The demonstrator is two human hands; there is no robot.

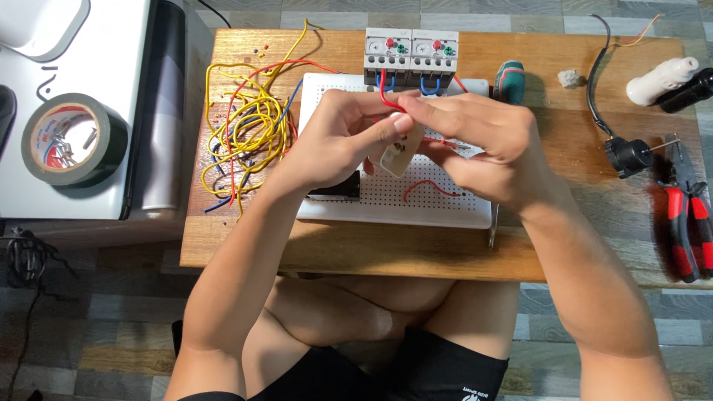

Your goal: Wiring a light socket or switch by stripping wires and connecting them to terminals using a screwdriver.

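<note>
Left hand (338, 141): curled shut around a small beige plastic part (399, 156), thumb pressed on its face, held just above the board.
Right hand (475, 141): fingers pinched narrow on a thin red wire (388, 96) where it meets the part.
Doing it well: judging by the grip, keep the part steady with the left thumb and feed the stiff wire end straight in; bending it sideways would likely kink it.
White perforated board (401, 204): flat, matte plastic, dotted with even rows of holes; a short red jumper arcs over its near side.
Wire tangle (245, 134): left of the board, glossy yellow, red and blue loops on the wooden table (356, 252).
Two relay blocks (411, 56): at the board's far edge, boxy white with red and green knobs.
Pliers (687, 223): far right, red rubbery handles.
Tape roll (73, 141): far left, black ring on a white surface.
</note>
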